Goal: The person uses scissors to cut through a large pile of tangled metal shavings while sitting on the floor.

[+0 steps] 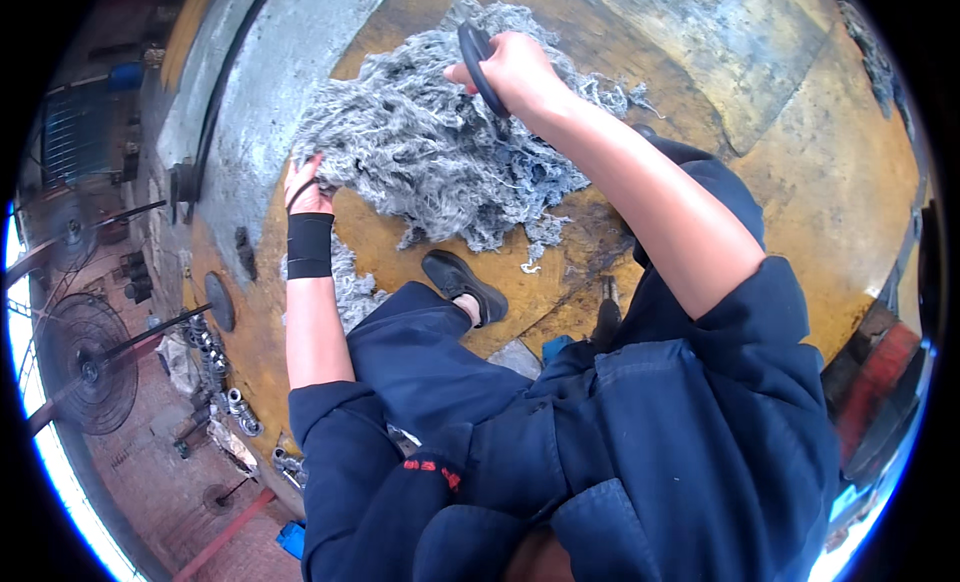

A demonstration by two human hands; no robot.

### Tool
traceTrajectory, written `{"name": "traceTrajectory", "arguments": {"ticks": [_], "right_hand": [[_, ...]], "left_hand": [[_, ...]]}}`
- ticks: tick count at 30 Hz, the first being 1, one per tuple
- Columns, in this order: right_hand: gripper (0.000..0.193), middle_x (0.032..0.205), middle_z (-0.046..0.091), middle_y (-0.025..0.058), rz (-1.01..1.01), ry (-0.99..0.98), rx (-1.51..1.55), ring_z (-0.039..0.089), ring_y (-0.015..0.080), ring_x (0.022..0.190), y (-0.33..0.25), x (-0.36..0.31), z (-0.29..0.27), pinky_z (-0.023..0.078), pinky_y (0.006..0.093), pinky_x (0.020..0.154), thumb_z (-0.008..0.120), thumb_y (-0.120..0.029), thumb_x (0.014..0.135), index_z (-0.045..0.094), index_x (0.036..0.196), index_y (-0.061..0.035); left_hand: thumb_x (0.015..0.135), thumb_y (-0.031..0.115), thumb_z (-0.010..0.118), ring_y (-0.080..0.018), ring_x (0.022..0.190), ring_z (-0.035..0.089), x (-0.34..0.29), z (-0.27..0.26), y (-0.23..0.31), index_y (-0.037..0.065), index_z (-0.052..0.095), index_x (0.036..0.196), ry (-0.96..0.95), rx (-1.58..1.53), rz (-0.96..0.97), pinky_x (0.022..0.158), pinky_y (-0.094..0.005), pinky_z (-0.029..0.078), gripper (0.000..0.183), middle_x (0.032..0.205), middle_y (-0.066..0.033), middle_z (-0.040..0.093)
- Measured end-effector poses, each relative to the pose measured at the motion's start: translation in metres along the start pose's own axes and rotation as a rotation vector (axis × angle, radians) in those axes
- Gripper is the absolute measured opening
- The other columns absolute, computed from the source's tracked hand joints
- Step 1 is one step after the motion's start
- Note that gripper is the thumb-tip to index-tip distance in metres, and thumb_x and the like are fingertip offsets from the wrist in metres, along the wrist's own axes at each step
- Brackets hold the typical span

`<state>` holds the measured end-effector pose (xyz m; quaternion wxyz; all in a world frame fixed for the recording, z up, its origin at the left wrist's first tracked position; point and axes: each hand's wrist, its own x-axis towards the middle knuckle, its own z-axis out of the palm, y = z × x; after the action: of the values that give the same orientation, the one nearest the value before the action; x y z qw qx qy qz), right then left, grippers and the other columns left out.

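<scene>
A large heap of tangled grey yarn waste lies on the worn yellow-brown floor in front of me. My left hand, below a black wrist wrap, is closed on the heap's left edge, its fingers partly hidden by the strands. Over the far side of the pile, my right hand is closed round the black looped handle of what looks like a pair of scissors. A thin metal part runs up from the handle to the top edge, blurred. The tool's tip is hidden from me.
A smaller grey clump lies by my left forearm. My black shoe stands just below the heap. Wheeled rods and a round fan-like grille stand at the left, with metal parts nearby. Flat metal sheets cover the far floor.
</scene>
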<state>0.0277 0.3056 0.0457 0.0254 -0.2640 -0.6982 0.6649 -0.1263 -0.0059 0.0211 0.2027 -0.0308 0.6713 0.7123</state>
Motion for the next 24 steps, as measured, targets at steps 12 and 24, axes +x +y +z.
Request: {"name": "traceTrajectory", "arguments": {"ticks": [12, 24], "right_hand": [[0.087, 0.101, 0.062, 0.0119, -0.064, -0.230, -0.241, 0.061, 0.0270, 0.096, 0.054, -0.018, 0.094, 0.046, 0.0354, 0.085, 0.089, -0.054, 0.043, 0.051, 0.104, -0.0042], [0.036, 0.078, 0.062, 0.0073, -0.015, -0.335, 0.269, 0.059, 0.0137, 0.067, 0.032, -0.004, 0.118, 0.049, 0.0270, 0.065, 0.077, -0.011, 0.062, 0.058, 0.091, 0.0019]], "left_hand": [[0.094, 0.016, 0.040, -0.0174, 0.067, 0.055, -0.050, 0.035, 0.024, 0.002, 0.055, 0.096, -0.034, -0.636, -0.284, 0.050, -0.0257, 0.045, 0.020, 0.085, -0.0097, 0.060], [0.084, 0.021, 0.061, -0.0174, 0.056, 0.061, -0.037, 0.010, 0.014, 0.010, 0.060, 0.092, 0.112, -0.606, -0.184, 0.036, -0.0234, 0.040, 0.014, 0.078, -0.0058, 0.065]]}}
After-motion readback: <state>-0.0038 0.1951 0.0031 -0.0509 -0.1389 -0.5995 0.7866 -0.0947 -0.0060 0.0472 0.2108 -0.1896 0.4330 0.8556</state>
